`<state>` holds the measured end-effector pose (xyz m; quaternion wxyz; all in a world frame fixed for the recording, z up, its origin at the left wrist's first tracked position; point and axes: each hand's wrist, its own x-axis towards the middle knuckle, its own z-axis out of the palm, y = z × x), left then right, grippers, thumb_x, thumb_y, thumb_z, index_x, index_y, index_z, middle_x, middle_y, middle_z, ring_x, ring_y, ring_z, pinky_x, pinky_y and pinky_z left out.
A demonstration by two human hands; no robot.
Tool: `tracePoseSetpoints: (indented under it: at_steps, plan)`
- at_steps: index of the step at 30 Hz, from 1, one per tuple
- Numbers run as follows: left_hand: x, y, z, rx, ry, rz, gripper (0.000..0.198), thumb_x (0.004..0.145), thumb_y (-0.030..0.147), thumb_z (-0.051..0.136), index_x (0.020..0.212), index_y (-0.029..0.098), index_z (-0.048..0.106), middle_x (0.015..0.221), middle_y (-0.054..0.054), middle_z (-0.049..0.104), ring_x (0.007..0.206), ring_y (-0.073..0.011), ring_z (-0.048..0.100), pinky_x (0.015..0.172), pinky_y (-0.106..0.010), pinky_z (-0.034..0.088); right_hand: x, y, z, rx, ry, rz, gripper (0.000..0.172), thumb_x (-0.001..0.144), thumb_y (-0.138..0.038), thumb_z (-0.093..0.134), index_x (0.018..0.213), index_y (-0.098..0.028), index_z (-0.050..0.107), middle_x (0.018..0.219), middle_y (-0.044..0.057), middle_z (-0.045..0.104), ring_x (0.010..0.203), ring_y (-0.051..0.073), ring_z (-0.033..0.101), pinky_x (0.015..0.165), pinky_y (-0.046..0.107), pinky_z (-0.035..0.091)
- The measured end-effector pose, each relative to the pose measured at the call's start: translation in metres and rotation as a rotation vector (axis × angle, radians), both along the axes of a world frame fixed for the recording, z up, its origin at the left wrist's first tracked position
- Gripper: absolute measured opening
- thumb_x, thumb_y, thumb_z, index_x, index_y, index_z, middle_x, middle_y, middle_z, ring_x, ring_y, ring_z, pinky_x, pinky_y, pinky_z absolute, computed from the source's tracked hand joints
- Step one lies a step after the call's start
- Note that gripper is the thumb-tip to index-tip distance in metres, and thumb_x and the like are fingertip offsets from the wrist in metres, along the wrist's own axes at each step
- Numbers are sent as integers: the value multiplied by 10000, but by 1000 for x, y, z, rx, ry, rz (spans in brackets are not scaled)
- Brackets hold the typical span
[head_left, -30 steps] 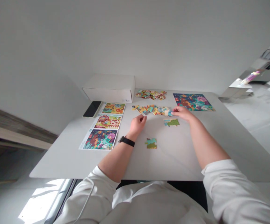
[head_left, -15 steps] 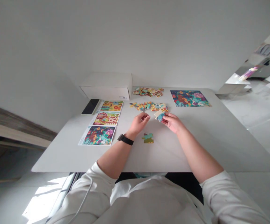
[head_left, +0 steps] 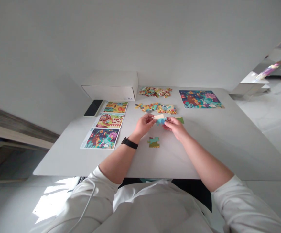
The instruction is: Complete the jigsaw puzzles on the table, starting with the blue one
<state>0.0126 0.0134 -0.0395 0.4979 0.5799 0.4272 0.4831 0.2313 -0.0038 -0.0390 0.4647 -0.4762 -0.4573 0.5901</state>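
Left hand (head_left: 144, 125) and right hand (head_left: 175, 127), fingers (head_left: 167, 120) of both closed on one jigsaw piece (head_left: 160, 120) (possibly two; detail small), over the bench (head_left: 155, 165). Nearby: two loose pieces (head_left: 154, 141), two piece heaps (head_left: 155, 92), three picture cards (head_left: 102, 138).

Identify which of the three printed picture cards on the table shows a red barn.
The middle card, between the yellow-toned card and the dark blue floral card; only it shows a red barn.
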Motion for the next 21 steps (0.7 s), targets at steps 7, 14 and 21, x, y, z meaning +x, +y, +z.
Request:
tracePoseSetpoints:
  at_steps: [7, 14, 21]
  plan:
    - [0, 1, 0, -8, 6, -10, 364, 835, 403, 845, 1073, 173, 693, 726, 18, 674, 578, -85, 553, 548, -215, 437, 2, 1, -2, 128, -187, 22, 421, 721, -564, 845, 929, -231, 694, 813, 7, 736, 734, 189, 683, 625, 284, 514]
    - [-1, 2, -4, 26, 80, 33, 377, 933, 277, 710, 1297, 201, 647, 916, -36, 770, 688, -117, 663, 592, -224, 501, 1, -1, 5, 135, -201, -56, 432, 684, -589, 848, 849, -227, 681, 769, -3, 712, 661, 161, 648, 550, 254, 446]
    - [-2, -8, 0, 419, 309, 76, 489, 912, 262, 769, 1365, 248, 585, 1369, -119, 687, 1155, -204, 684, 844, -305, 614, 2, -1, 8, 85, -197, -81, 484, 656, -625, 857, 854, -226, 666, 813, 15, 750, 664, 165, 684, 564, 254, 466]
